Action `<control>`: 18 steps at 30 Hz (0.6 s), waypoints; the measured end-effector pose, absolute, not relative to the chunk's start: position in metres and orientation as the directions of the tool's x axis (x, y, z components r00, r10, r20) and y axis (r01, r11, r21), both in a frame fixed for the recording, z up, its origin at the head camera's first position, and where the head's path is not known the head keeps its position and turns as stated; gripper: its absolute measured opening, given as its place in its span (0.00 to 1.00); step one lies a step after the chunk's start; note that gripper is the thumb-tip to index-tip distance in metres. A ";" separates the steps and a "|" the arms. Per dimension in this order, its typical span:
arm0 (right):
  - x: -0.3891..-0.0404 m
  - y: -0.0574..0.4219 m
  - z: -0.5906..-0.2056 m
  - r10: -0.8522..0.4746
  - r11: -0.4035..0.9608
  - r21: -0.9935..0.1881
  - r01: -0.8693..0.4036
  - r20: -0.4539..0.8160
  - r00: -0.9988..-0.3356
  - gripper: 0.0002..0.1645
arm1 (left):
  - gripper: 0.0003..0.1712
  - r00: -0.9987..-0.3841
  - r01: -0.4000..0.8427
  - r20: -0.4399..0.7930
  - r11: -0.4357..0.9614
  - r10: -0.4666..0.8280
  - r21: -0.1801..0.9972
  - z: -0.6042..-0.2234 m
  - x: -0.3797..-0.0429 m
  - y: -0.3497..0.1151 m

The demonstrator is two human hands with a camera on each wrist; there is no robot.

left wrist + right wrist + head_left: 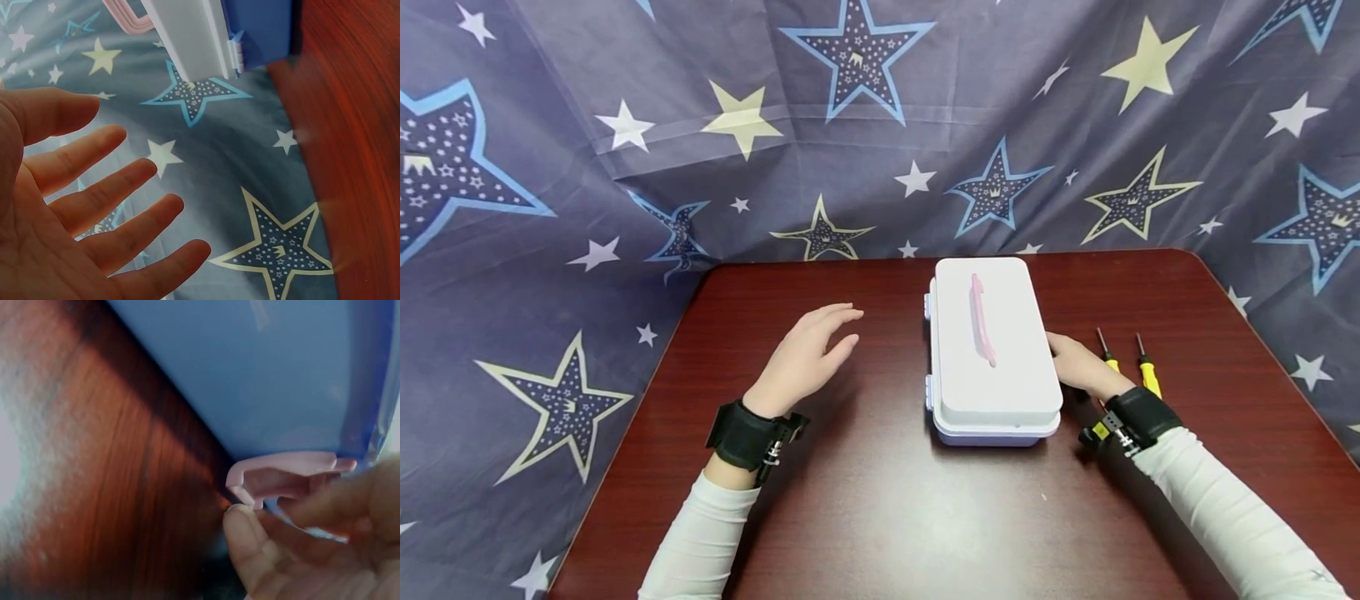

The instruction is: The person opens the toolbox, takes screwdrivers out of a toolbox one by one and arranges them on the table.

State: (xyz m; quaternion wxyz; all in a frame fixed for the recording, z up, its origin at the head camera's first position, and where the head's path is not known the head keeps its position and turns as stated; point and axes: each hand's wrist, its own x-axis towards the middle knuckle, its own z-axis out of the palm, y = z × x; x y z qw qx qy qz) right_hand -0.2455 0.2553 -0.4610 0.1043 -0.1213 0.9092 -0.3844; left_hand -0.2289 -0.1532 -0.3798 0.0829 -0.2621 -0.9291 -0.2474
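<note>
A white-lidded storage box point(996, 350) with a blue-violet base stands on the table, a pink handle point(981, 321) on top of its lid. My right hand point(1078, 364) is at the box's right side. In the right wrist view, its thumb and a finger pinch at a pink latch point(281, 464) on the blue wall point(244, 375); the fingers hide part of the latch. My left hand point(805, 358) hovers left of the box, apart from it, fingers loosely extended and holding nothing. In the left wrist view the palm and spread fingers point(119, 194) show.
Two screwdrivers with yellow handles point(1150, 379) lie right of the box, one partly hidden by my right hand. The dark red wooden table point(865, 517) has a star-patterned cloth point(662, 192) hanging behind it and at its sides.
</note>
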 end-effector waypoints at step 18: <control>-0.247 0.274 -0.460 -0.342 0.765 -0.594 -0.249 -0.046 -0.939 0.27 | 0.23 -0.860 0.510 0.269 0.748 0.433 0.425 -0.386 -0.228 -0.160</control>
